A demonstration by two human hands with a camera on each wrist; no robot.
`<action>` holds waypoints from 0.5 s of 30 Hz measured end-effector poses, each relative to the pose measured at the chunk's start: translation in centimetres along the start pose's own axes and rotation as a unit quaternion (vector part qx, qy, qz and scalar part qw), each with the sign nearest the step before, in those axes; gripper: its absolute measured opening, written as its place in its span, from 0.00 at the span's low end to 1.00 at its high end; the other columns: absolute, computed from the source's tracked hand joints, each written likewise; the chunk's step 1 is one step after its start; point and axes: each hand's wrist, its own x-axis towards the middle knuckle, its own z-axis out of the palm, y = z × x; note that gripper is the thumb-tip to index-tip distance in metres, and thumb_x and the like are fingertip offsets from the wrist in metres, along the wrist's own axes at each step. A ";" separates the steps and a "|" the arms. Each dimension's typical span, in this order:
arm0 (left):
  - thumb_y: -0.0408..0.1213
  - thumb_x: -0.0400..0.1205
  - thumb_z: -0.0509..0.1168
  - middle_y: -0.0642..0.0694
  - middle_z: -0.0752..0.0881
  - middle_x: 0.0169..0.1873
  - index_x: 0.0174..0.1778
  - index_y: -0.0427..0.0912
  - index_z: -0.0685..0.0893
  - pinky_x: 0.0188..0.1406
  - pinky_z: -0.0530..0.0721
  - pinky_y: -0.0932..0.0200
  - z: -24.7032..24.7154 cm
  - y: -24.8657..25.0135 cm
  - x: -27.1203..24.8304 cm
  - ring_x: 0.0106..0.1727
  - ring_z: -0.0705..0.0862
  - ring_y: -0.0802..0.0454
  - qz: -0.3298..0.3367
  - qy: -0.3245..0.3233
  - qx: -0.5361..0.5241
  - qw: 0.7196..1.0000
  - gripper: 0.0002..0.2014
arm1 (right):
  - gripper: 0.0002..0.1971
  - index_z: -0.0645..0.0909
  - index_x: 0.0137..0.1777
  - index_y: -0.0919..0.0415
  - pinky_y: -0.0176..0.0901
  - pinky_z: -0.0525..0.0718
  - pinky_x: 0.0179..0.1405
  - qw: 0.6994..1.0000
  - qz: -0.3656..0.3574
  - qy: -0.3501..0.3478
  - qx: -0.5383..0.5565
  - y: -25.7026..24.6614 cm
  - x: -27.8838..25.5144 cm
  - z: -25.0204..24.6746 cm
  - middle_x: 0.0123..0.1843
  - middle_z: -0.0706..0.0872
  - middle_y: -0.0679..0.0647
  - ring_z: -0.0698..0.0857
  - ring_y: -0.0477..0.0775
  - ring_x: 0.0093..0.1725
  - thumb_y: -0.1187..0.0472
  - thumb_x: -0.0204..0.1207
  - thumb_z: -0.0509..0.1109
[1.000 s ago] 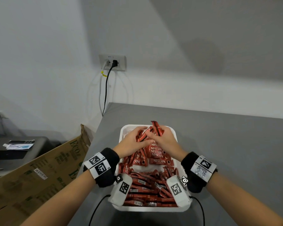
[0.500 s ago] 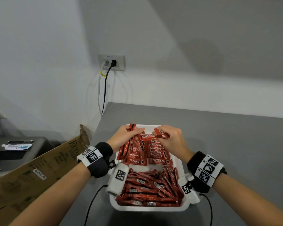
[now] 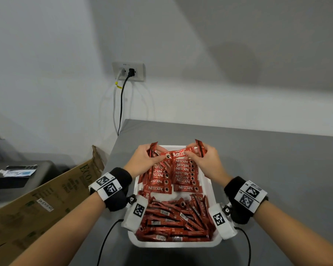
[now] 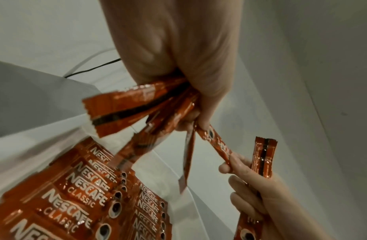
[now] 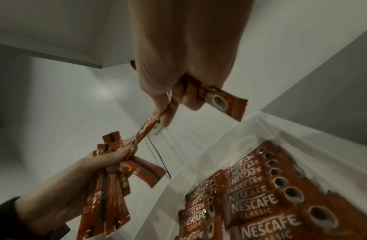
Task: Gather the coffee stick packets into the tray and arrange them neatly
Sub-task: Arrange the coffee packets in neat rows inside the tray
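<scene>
Both hands just lifted off the rows: left hand (image 3: 142, 160) clutches a bunch of sticks, right hand (image 3: 204, 160) pinches one Nescafé stick (image 3: 178, 153) stretched between them over the tray's (image 3: 173, 244) far end, next for the rows.

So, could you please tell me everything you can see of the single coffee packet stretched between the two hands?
The stretched packet is a slim red foil stick printed with white NESCAFE lettering and a coffee-cup emblem near its left end. It is held roughly level, face up, above the far end of the white tray, over the neat rows. The left hand pinches its emblem end while also gripping a bundle of packets; the right hand pinches the other end, with another packet tucked in its fingers.
</scene>
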 end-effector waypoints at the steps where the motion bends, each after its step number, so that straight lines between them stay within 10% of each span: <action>1: 0.33 0.78 0.69 0.45 0.89 0.44 0.45 0.47 0.84 0.46 0.87 0.59 -0.1 0.1 0.0 0.44 0.89 0.51 -0.001 -0.014 0.004 1.000 0.04 | 0.04 0.81 0.48 0.53 0.52 0.90 0.46 1.000 0.005 0.006 0.021 0.0 0.0 -0.1 0.41 0.90 0.56 0.91 0.52 0.42 0.62 0.76 0.72; 11: 0.34 0.78 0.70 0.45 0.89 0.42 0.42 0.39 0.86 0.50 0.86 0.57 3.0 -0.8 0.0 0.44 0.88 0.51 -0.020 -0.003 0.014 1.000 0.03 | 0.03 0.84 0.41 0.55 0.47 0.87 0.49 0.997 -0.024 0.064 0.032 0.5 -0.3 1.6 0.43 0.89 0.53 0.89 0.53 0.45 0.60 0.72 0.76; 15: 0.32 0.76 0.72 0.49 0.85 0.37 0.42 0.44 0.84 0.39 0.80 0.68 2.0 -1.4 0.2 0.39 0.83 0.54 -0.043 0.088 0.102 0.990 0.04 | 0.02 0.85 0.42 0.57 0.26 0.77 0.31 0.986 -0.018 -0.052 -0.156 0.6 0.8 -0.8 0.38 0.86 0.46 0.80 0.38 0.28 0.60 0.74 0.74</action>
